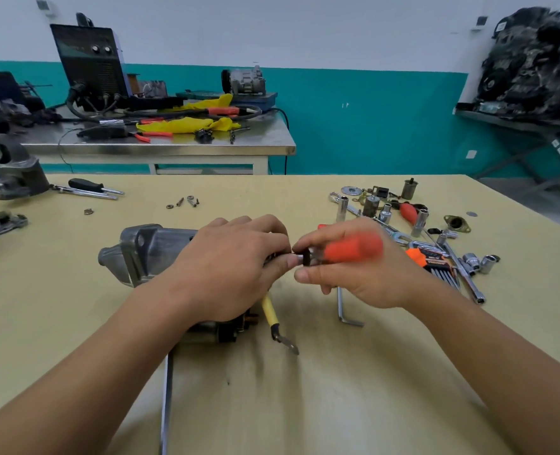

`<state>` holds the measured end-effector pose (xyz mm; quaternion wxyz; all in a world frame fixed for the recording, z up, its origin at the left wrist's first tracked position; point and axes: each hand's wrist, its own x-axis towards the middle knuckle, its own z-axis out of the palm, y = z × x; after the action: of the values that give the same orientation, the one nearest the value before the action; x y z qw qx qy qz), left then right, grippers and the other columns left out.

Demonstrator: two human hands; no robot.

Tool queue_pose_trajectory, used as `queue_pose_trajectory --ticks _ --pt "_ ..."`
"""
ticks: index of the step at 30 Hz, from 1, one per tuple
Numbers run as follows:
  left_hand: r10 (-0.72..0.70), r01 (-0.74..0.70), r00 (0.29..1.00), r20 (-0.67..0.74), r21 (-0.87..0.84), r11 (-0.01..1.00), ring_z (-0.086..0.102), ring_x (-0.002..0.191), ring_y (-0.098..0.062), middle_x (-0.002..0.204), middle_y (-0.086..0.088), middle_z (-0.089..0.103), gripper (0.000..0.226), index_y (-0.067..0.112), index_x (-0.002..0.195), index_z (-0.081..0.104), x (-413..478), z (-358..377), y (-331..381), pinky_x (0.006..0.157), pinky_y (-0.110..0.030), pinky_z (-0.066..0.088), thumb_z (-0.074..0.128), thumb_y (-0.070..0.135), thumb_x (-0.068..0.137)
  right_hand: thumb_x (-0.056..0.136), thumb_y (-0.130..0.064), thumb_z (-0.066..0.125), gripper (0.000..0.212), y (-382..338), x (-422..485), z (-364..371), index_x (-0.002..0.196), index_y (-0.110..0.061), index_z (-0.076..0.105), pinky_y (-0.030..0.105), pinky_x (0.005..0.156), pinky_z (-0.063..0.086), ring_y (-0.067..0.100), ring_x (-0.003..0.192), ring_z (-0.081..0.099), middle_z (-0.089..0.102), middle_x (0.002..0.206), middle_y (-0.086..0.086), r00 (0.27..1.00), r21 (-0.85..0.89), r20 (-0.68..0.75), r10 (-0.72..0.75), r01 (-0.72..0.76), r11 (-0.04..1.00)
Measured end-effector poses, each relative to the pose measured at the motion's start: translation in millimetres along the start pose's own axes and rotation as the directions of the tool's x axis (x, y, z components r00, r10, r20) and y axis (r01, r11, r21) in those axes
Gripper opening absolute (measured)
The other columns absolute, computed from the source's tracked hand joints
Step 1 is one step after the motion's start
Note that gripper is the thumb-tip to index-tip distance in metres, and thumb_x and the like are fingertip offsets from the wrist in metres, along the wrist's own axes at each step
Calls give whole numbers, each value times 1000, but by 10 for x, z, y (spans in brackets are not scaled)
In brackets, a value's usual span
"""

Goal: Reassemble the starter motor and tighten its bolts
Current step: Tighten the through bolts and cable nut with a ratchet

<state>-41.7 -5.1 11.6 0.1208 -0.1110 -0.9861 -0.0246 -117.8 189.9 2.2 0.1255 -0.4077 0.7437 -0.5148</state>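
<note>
Workshop: sockets [420,221] strewn on workbench [305,372], welder [91,60] behind.

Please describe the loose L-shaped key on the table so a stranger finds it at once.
Start at the yellow worktable and find the right hand holding the orange-handled driver. On its near side lies a steel L-shaped hex key. Unlike the keys in the orange holder, it lies loose.

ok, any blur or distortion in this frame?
Head view: motion blur smears the orange screwdriver and the right hand; the left hand and starter motor look sharper. Head view, edges: wide-angle stretch on the forearms. Lighting even, only soft shadows on the table.
</note>
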Motion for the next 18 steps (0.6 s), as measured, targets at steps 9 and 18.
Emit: queue_pose_trajectory --ticks 9,18 --pt "29 -29 1000 -8 -22 999 54 96 -8 127 21 50 48 39 113 62 -1 -21 4 80 -34 40 25 62 93 74 -41 76 34 22 26 39 94 -14 76 26 54 50 14 52 59 75 76 6 977 172 -11 212 -207 963" --pt "0 -2 1000 -30 -48 999 55 95 -7 129 22 48 46 36 115 59 -8 -7 -12 84 -35 43 33 65 90 76 -54 66 41 -5 24 72 89 -15 73 25 49 49 16 46 60 75 74 7 986 63 -37 163 -161 985"
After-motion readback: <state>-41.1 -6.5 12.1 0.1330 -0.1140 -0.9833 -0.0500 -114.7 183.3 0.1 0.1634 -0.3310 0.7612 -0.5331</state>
